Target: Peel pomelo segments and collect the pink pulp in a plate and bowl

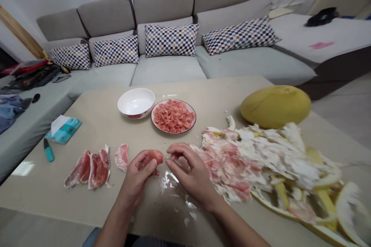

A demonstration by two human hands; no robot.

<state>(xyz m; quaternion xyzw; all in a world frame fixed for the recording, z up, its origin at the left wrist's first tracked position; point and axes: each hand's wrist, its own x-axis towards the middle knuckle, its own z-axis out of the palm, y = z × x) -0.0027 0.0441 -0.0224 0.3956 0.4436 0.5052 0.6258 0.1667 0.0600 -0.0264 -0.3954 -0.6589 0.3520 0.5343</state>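
Note:
My left hand [139, 173] is closed around a peeled piece of pink pomelo flesh [155, 156], which pokes out past the thumb and fingers. Just to its right, my right hand [194, 173] has thumb and fingertips bent together in a pinch; whatever they hold is too small to name. Left of my hands lie a small pomelo segment [122, 157] and larger segments [99, 168] with their pale membranes. Beyond my hands, a dark-rimmed plate [174, 132] is heaped with pink pomelo pulp [174, 115].
A white bowl [136, 102] touches or nearly touches the plate. On the right are a whole yellow pomelo [275, 106] and a wide heap of membranes and peel [261, 158]. A tissue pack [66, 130] and a teal knife [49, 151] lie left. A sofa [168, 70] stands behind the table [95, 127].

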